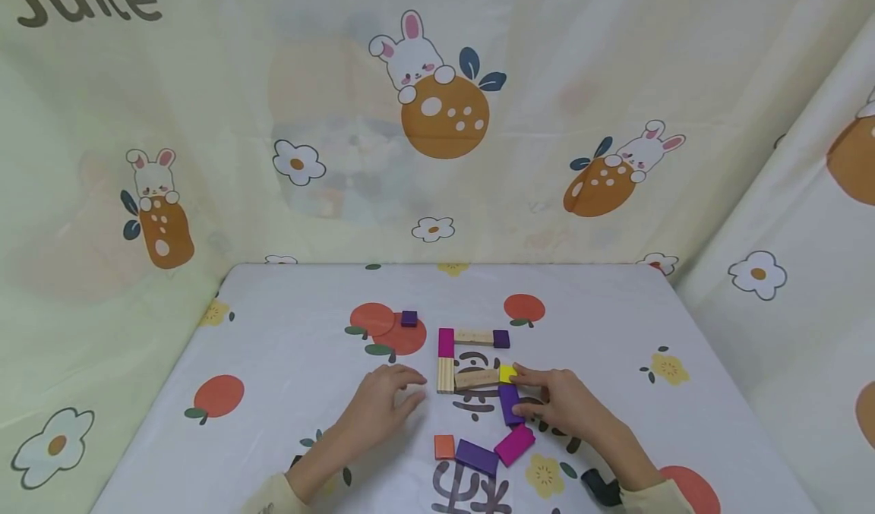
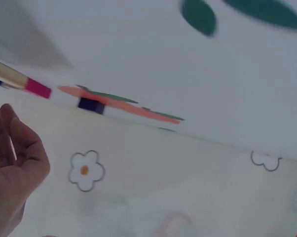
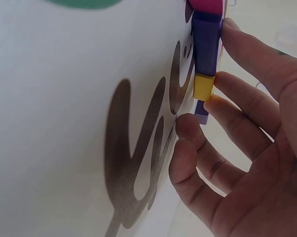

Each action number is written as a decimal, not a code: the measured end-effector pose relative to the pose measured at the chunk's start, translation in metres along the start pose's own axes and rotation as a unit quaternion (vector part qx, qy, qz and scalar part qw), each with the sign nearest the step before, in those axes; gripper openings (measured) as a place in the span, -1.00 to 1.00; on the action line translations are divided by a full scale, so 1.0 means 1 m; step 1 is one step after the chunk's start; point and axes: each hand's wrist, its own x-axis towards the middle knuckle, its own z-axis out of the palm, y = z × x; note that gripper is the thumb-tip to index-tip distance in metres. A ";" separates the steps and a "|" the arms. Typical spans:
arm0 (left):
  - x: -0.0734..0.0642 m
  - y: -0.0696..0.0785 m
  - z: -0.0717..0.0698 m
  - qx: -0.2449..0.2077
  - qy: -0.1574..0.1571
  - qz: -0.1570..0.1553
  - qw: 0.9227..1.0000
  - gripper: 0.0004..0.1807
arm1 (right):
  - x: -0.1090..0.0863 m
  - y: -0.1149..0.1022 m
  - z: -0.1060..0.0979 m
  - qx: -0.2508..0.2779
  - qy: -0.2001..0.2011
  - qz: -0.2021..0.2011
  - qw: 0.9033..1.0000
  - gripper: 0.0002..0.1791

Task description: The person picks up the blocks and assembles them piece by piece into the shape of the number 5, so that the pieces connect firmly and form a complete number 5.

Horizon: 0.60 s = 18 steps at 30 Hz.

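My right hand [image 1: 570, 404] touches a yellow cube [image 1: 507, 373] with its fingers, while its thumb rests against a purple block [image 1: 509, 404] just below. Both contacts show in the right wrist view, on one side of the yellow cube [image 3: 204, 87] and purple block [image 3: 206, 47]. A plain wooden block [image 1: 476, 379] meets the yellow cube's left side. An upright wooden block [image 1: 445, 376] and a magenta block [image 1: 446, 342] form the row's left edge. Beside them, apart, hovers my left hand [image 1: 383, 400], holding nothing, thumb and fingers separated.
Another wooden block [image 1: 474, 337] and a dark purple cube [image 1: 502, 338] form the top. Below curve a magenta block [image 1: 515, 444], a purple block [image 1: 476, 457] and an orange cube [image 1: 444, 446]. A lone purple cube [image 1: 409, 318] lies farther back; a black object [image 1: 601, 488] sits near the right wrist.
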 end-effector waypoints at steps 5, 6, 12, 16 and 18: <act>0.021 -0.019 -0.012 -0.089 0.040 -0.018 0.995 -0.71 | -0.001 -0.001 -0.001 -0.004 -0.001 0.001 1.000 -0.39; 0.026 -0.022 -0.013 -0.106 0.046 -0.021 0.993 -0.70 | -0.001 0.000 -0.001 -0.004 -0.001 0.002 1.000 -0.39; 0.060 -0.038 -0.018 -0.142 0.074 -0.042 0.986 -0.68 | -0.002 0.002 -0.002 -0.001 -0.003 0.002 1.000 -0.38; 0.080 -0.047 -0.023 -0.123 0.083 -0.062 0.987 -0.65 | 0.002 0.002 0.000 0.003 -0.005 -0.003 1.000 -0.39; 0.090 -0.051 -0.023 -0.100 0.081 -0.073 0.989 -0.61 | 0.003 0.002 0.001 0.002 -0.003 0.002 1.000 -0.39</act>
